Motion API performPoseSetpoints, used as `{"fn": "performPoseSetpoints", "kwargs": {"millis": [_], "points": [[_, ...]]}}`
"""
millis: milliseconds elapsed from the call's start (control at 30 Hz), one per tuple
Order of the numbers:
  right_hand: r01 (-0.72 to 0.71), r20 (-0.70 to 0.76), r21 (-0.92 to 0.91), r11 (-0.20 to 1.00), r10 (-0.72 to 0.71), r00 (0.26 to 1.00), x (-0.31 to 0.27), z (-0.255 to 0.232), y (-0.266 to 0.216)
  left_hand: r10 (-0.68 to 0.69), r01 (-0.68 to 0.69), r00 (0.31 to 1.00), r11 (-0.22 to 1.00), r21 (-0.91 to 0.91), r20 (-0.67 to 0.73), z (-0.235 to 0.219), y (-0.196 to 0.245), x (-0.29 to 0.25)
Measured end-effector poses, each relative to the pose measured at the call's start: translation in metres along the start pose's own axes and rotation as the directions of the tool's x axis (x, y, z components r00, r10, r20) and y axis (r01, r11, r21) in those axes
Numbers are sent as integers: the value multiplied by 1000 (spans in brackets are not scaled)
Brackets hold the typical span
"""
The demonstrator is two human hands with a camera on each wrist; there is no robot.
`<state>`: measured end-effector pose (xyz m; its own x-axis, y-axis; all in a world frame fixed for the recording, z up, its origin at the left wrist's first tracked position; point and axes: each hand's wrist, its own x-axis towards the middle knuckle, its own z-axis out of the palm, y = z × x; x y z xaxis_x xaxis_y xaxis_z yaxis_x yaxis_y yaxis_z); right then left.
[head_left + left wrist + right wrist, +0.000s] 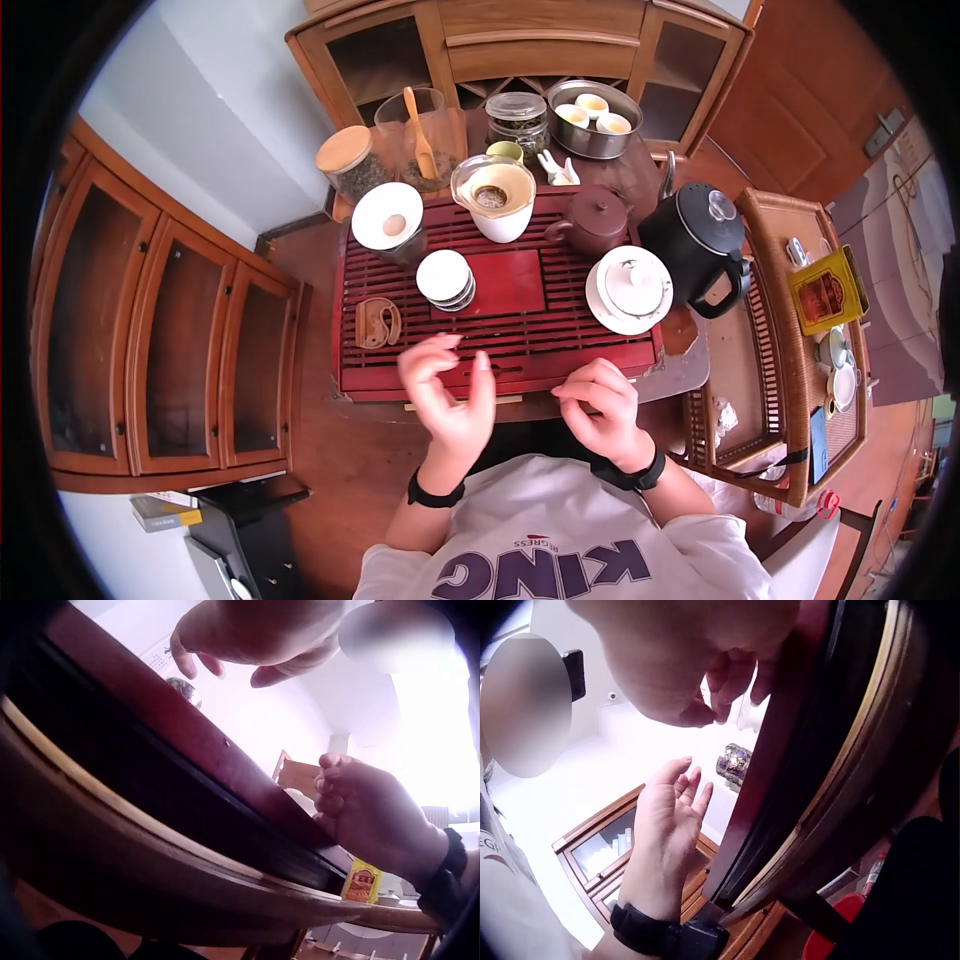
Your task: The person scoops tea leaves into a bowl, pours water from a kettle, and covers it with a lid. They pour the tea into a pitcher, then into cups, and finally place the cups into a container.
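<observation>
My left hand [450, 395] hovers over the front edge of the red slatted tea tray [560, 375], fingers loosely bent and thumb apart from them. My right hand [605, 410] is to its right at the same edge, its fingers curled loosely with nothing seen in them. Nearest the left hand are a stack of small white cups [444, 275] and a brown wooden piece [378, 323]. Beyond the right hand a white lidded bowl [632, 285] sits on a saucer. In the right wrist view, the left hand [667, 825] shows an empty palm.
At the tray's back are a white bowl-shaped piece [388, 215], a strainer [492, 188] on a white pitcher and a brown teapot [592, 220]. A black kettle [700, 235] stands right. Behind are tea jars [518, 125] and a metal pan [600, 140] holding cups.
</observation>
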<state>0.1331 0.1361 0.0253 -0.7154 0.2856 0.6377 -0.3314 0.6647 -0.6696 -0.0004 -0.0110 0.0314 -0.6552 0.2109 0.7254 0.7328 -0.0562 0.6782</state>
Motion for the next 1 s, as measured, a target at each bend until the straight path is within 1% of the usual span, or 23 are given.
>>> {"fn": "performPoseSetpoints", "kwargs": {"millis": [33,67,100,133,167,200,233,267,300,333,367,400,433,500,567,600,667,733,800,900,933,967,1000], "points": [[-5,-4,-4,1000,5,1000,4,3,-3,11,-13,998,999,-38,-61,-4,-6,3],[-68,-11,94,993,69,998,11,8,-7,-41,43,998,998,56,-45,-12,-6,6],[-128,-12,194,973,132,991,18,10,-10,-83,86,994,995,48,-65,-15,-9,10],[-163,21,222,961,162,986,28,10,-10,-125,127,991,991,36,-48,-18,-12,13],[-392,56,561,729,439,897,29,21,-10,-166,167,986,986,26,-31,-22,-15,17],[-434,78,646,628,511,856,40,22,-8,-162,163,986,986,28,-27,-25,-16,21],[-464,109,721,514,578,809,57,21,-6,-228,227,973,972,53,16,-29,-16,25],[-504,178,792,343,661,729,72,18,-9,-293,288,954,954,80,57,-32,-15,30],[-518,259,840,161,721,643,85,17,-9,-289,283,955,956,81,62,-34,-14,36],[-514,311,856,61,734,604,93,20,0,-324,308,938,942,133,124,-36,-14,42],[-505,305,861,59,736,605,97,24,2,-360,327,914,926,188,185,-39,-14,47],[-495,283,867,50,770,572,103,29,3,-376,337,895,922,188,239,-41,-15,52],[-488,261,872,44,801,539,109,33,3,-356,298,885,929,221,300,-41,-20,55],[-456,216,887,76,804,554,119,40,4,-333,241,870,931,276,364,-42,-22,61],[-381,199,925,-5,860,471,127,47,20,-350,260,812,934,247,468,-46,-9,69],[-359,249,930,-72,843,476,126,50,36,-323,225,810,942,248,490,-47,-9,71],[-326,241,941,-96,863,443,130,58,46,-295,191,802,950,246,519,-46,-11,76],[-294,238,948,-120,882,407,130,62,47,-247,68,798,943,325,550,-42,-16,84],[-346,169,938,-15,893,417,133,61,45,-236,74,783,954,291,576,-40,-21,88],[-359,184,933,-28,895,407,128,58,50,-204,68,782,967,245,589,-38,-28,90],[-361,164,932,-18,911,379,130,59,48,-232,104,766,965,240,599,-38,-29,92],[-360,164,933,-17,910,381,130,59,47,-258,139,749,962,236,611,-38,-29,93],[-357,165,934,-22,913,374,130,58,46,-242,124,760,965,232,603,-37,-27,95]]}}
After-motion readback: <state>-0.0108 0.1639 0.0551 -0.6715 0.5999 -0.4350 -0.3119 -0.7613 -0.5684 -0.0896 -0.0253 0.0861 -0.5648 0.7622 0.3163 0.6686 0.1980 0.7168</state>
